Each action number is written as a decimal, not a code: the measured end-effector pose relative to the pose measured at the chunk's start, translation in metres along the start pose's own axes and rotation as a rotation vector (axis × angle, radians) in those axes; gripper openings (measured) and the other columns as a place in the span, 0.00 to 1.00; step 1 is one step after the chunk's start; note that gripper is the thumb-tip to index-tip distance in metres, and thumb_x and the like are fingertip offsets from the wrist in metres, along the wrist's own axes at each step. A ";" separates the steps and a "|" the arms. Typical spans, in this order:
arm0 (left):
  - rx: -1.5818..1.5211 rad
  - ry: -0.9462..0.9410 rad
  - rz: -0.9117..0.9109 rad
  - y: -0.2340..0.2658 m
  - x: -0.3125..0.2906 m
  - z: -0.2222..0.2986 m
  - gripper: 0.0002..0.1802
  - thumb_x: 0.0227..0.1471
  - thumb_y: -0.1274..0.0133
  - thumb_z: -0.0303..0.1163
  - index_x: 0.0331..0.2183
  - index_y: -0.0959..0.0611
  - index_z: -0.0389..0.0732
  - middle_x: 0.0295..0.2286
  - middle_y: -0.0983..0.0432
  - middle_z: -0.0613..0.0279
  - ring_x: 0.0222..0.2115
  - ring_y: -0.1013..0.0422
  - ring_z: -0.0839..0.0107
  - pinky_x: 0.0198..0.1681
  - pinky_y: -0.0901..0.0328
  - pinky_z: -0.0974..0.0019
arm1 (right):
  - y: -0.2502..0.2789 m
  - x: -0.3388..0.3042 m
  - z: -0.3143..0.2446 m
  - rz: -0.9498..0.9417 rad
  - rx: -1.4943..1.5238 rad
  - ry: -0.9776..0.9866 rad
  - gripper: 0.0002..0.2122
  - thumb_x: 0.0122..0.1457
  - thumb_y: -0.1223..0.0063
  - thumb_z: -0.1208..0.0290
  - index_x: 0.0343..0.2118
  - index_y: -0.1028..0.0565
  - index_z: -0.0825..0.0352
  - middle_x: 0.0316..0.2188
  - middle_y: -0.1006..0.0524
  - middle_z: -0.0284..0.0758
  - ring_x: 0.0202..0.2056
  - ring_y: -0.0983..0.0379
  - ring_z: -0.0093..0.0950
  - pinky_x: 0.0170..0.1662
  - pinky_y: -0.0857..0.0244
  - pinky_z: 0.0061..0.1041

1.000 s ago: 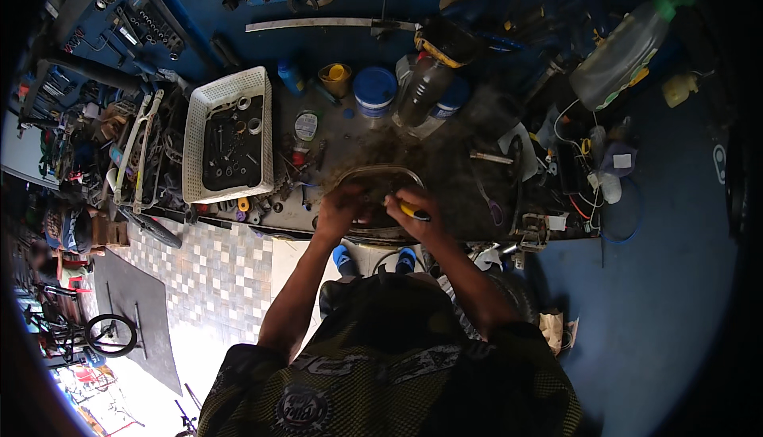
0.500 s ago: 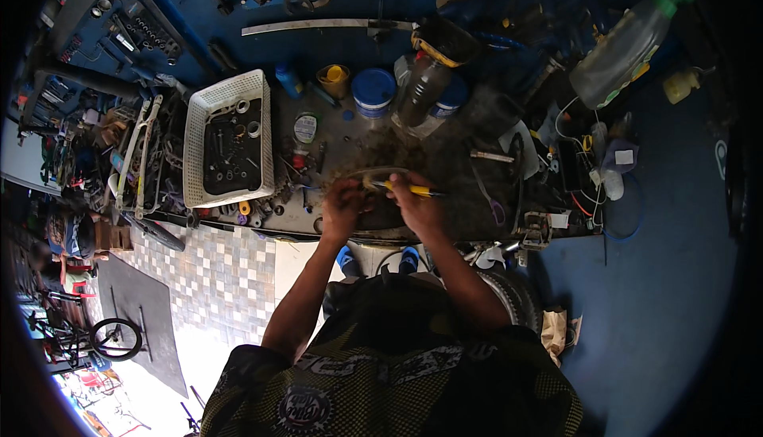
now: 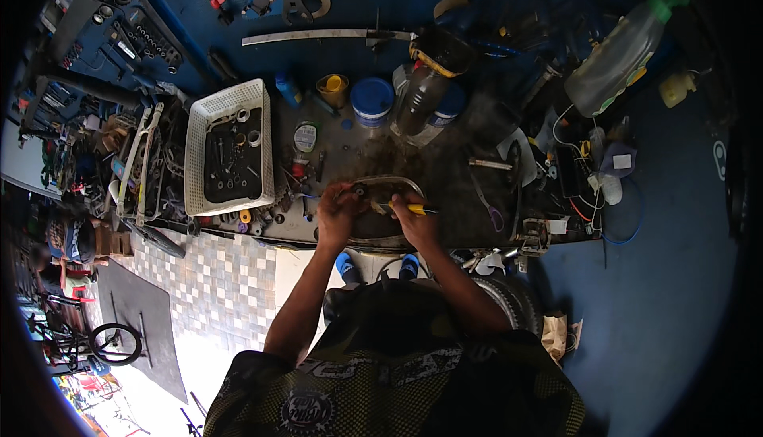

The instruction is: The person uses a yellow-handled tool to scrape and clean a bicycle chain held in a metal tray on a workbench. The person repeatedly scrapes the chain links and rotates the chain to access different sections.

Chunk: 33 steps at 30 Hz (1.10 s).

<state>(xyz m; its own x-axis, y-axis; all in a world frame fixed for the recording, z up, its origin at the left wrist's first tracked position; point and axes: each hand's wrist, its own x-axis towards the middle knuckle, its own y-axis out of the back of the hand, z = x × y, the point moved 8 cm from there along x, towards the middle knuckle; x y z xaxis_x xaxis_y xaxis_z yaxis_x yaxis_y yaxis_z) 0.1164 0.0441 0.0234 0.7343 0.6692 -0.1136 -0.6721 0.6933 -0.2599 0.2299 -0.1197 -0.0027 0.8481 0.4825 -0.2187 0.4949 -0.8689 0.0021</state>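
The right hand's (image 3: 413,225) grip is closed on a slim, yellow-handled tool (image 3: 420,209) with a pale tip, and the left hand's (image 3: 335,216) grip appears closed on a small, dark, round part (image 3: 360,190), both over an oval, pale-rimmed pan (image 3: 397,178) at the near edge of the dark, grimy bench (image 3: 453,187). In my judgement, a slack hold could drop the part into the pan, and careless pressure could send the tool into the left fingers. Beyond stands a round, blue-lidded plastic tub (image 3: 372,102).
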 end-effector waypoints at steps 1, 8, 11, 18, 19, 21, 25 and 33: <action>-0.002 0.063 -0.017 0.000 0.000 -0.001 0.15 0.63 0.50 0.18 0.51 0.27 0.31 0.44 0.22 0.49 0.40 0.18 0.58 0.44 0.20 0.59 | 0.003 0.000 0.005 0.006 -0.014 -0.010 0.13 0.67 0.38 0.61 0.30 0.22 0.67 0.23 0.25 0.26 0.24 0.28 0.16 0.28 0.30 0.20; -0.198 0.285 0.020 -0.005 -0.007 -0.014 0.21 0.64 0.52 0.20 0.58 0.26 0.32 0.38 0.21 0.56 0.39 0.18 0.61 0.44 0.21 0.60 | 0.013 -0.008 -0.002 -0.148 -0.191 0.037 0.15 0.65 0.37 0.57 0.36 0.21 0.66 0.22 0.21 0.31 0.26 0.21 0.21 0.30 0.29 0.25; 0.060 0.157 -0.070 -0.008 -0.004 -0.009 0.22 0.61 0.47 0.20 0.57 0.24 0.36 0.34 0.21 0.60 0.33 0.21 0.71 0.37 0.24 0.67 | 0.006 -0.025 -0.035 -0.194 -0.252 0.370 0.14 0.63 0.35 0.58 0.38 0.21 0.65 0.26 0.19 0.34 0.28 0.18 0.29 0.33 0.27 0.30; 0.267 0.090 0.058 0.012 -0.006 -0.015 0.20 0.55 0.37 0.21 0.50 0.19 0.38 0.30 0.21 0.68 0.27 0.28 0.81 0.29 0.33 0.73 | 0.000 -0.029 -0.043 -0.290 -0.618 0.440 0.14 0.59 0.34 0.57 0.35 0.22 0.63 0.28 0.19 0.40 0.30 0.19 0.42 0.34 0.27 0.34; 0.293 0.091 0.062 0.015 -0.007 -0.016 0.17 0.55 0.37 0.21 0.48 0.17 0.37 0.29 0.21 0.69 0.27 0.28 0.81 0.29 0.33 0.73 | 0.004 -0.023 -0.046 -0.238 -0.614 0.424 0.14 0.60 0.35 0.57 0.35 0.22 0.64 0.27 0.19 0.40 0.29 0.20 0.40 0.33 0.28 0.34; 0.363 0.059 0.076 0.020 -0.008 -0.015 0.13 0.55 0.36 0.23 0.44 0.15 0.37 0.28 0.21 0.69 0.26 0.28 0.81 0.29 0.33 0.71 | 0.003 -0.011 -0.047 -0.193 -0.659 0.284 0.15 0.61 0.35 0.57 0.33 0.22 0.65 0.26 0.20 0.39 0.28 0.21 0.37 0.32 0.30 0.33; 0.594 -0.016 0.067 0.020 -0.010 -0.009 0.13 0.52 0.33 0.32 0.40 0.12 0.37 0.27 0.17 0.62 0.26 0.25 0.76 0.30 0.30 0.64 | -0.017 -0.014 -0.071 -0.139 -0.184 0.266 0.16 0.64 0.37 0.57 0.30 0.23 0.66 0.21 0.23 0.35 0.24 0.27 0.28 0.30 0.34 0.31; 0.701 -0.121 0.112 0.018 -0.017 0.016 0.14 0.50 0.33 0.35 0.36 0.12 0.37 0.26 0.16 0.50 0.27 0.20 0.66 0.31 0.30 0.59 | -0.023 -0.007 -0.084 -0.057 -0.190 0.302 0.14 0.65 0.37 0.62 0.27 0.23 0.68 0.19 0.26 0.31 0.23 0.32 0.20 0.28 0.37 0.27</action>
<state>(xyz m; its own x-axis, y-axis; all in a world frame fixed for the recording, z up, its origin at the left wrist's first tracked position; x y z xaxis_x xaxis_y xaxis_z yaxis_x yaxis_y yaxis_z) 0.0902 0.0498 0.0360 0.6688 0.7433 0.0140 -0.6757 0.5999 0.4284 0.2283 -0.0944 0.0812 0.8218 0.5649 0.0742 0.5451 -0.8175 0.1860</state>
